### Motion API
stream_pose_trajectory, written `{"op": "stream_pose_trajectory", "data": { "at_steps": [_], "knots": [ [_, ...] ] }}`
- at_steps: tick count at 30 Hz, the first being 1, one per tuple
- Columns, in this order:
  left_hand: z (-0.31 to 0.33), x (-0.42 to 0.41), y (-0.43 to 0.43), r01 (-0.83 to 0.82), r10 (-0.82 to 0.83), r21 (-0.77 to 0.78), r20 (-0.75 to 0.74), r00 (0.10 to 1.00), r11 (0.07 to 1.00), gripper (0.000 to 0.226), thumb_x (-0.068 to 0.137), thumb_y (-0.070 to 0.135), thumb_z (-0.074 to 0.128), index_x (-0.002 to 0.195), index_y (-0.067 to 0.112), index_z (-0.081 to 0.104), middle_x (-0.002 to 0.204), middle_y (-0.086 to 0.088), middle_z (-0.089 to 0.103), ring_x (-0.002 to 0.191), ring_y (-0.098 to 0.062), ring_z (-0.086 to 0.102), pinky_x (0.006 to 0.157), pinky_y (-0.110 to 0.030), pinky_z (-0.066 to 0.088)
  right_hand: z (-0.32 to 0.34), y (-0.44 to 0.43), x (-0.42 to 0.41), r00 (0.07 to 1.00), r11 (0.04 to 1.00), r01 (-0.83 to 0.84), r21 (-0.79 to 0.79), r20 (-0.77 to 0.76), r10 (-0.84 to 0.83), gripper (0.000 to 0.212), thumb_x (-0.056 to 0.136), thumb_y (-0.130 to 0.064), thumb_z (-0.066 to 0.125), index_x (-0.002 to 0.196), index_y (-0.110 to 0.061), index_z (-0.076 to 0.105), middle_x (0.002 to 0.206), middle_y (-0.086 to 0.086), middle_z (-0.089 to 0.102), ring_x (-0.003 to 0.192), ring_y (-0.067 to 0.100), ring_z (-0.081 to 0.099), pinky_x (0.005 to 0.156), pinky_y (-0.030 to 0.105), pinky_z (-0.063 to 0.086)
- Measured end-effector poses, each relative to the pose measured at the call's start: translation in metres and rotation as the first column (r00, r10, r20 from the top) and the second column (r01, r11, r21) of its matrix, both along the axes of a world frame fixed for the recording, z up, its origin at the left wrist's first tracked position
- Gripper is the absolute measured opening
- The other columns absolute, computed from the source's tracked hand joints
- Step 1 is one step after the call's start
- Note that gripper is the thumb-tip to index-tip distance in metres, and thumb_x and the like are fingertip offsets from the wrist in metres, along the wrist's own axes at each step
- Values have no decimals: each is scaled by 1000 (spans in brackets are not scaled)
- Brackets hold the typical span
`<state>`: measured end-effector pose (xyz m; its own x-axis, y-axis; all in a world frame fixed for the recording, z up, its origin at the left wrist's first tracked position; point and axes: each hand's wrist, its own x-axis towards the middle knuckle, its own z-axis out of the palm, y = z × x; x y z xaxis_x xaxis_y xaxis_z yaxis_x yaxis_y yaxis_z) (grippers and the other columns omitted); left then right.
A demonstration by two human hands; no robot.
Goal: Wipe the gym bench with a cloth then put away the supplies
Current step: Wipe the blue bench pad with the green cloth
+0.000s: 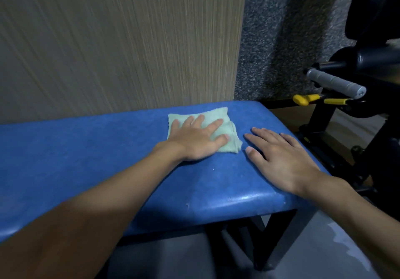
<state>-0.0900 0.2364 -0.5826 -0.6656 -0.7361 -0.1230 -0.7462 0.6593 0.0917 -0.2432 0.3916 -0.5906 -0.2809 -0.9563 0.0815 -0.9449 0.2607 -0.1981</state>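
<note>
A blue padded gym bench (86, 148) runs across the view from the left, and its right end is in front of me. A folded pale green cloth (229, 125) lies flat on the pad near that end. My left hand (194, 138) presses on the cloth with straight, spread fingers. My right hand (279, 157) lies flat on the bare pad just right of the cloth, fingers straight, apart from it.
A wood-grain wall panel (119, 40) stands right behind the bench. Right of the bench is a black exercise machine (368, 62) with a grey handle (335, 82) and yellow levers (303, 99). Black bench legs (275, 242) stand on a grey floor.
</note>
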Motion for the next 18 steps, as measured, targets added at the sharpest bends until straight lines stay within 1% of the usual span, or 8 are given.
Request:
{"op": "stream_pose_trajectory", "data": {
  "at_steps": [3, 6, 9, 11, 13, 14, 16, 18],
  "knots": [
    [-2, 24, 46, 24, -24, 4, -18, 1000, 1000, 65, 89, 77, 13, 149, 59, -2, 167, 3, -7, 152, -21, -11, 118, -53, -11, 0, 0, 1, 1000, 1000, -2, -27, 19, 2, 51, 102, -49, 24, 152, -37, 30, 162, -15, 18, 149, 5, 9, 121, 34, 3],
    [-5, 46, 86, 42, -42, -40, -2, 999, 998, 65, 90, 75, 14, 149, 58, -5, 167, 3, -9, 152, -20, -13, 118, -53, -11, 1, 2, 0, 999, 1000, -6, -27, 48, 7, 50, 103, -47, 26, 151, -35, 33, 162, -13, 21, 149, 6, 11, 121, 36, 4],
    [-8, 60, 107, 51, -50, -82, 17, 999, 995, 64, 90, 74, 13, 148, 58, -10, 167, 4, -11, 152, -19, -15, 119, -53, -10, 7, 2, 2, 1000, 1000, 6, -14, 6, -5, 48, 103, -47, 27, 148, -34, 38, 161, -11, 24, 150, 8, 11, 120, 42, -2],
    [-8, 61, 105, 52, -50, -77, 20, 999, 996, 64, 89, 75, 13, 147, 60, -10, 167, 4, -11, 152, -19, -14, 119, -53, -10, 10, 1, 5, 1000, 999, 12, -44, -15, -12, 48, 102, -47, 28, 147, -34, 40, 160, -12, 25, 150, 8, 9, 119, 46, -7],
    [-5, 57, 95, 49, -48, -57, 17, 999, 997, 64, 88, 76, 14, 147, 61, -8, 167, 4, -10, 152, -19, -13, 119, -53, -10, 12, -3, 8, 1000, 999, 4, -41, 22, -3, 51, 102, -49, 28, 150, -36, 34, 162, -12, 20, 150, 7, 6, 120, 46, -5],
    [-4, 53, 87, 43, -43, -35, 15, 999, 998, 63, 89, 76, 15, 147, 61, -6, 167, 4, -10, 152, -18, -13, 119, -53, -10, 10, -4, 8, 1000, 1000, -9, -5, 24, 9, 53, 101, -52, 26, 152, -37, 28, 164, -12, 16, 151, 7, 4, 121, 46, -4],
    [-1, 44, 63, 22, -22, 3, 11, 1000, 1000, 62, 91, 76, 17, 148, 61, -4, 167, 5, -9, 152, -18, -12, 119, -52, -10, 7, -7, 8, 999, 996, -32, 79, -7, 32, 56, 100, -56, 20, 154, -39, 20, 165, -13, 7, 151, 8, 0, 121, 47, -2],
    [0, 32, 32, 3, -3, 4, 13, 1000, 1000, 62, 91, 76, 16, 148, 61, -3, 167, 4, -9, 152, -19, -11, 119, -53, -9, 5, -9, 7, 999, 994, -34, 107, -19, 37, 58, 100, -58, 16, 155, -40, 16, 165, -14, 3, 151, 8, -4, 121, 47, -3]
  ]
}}
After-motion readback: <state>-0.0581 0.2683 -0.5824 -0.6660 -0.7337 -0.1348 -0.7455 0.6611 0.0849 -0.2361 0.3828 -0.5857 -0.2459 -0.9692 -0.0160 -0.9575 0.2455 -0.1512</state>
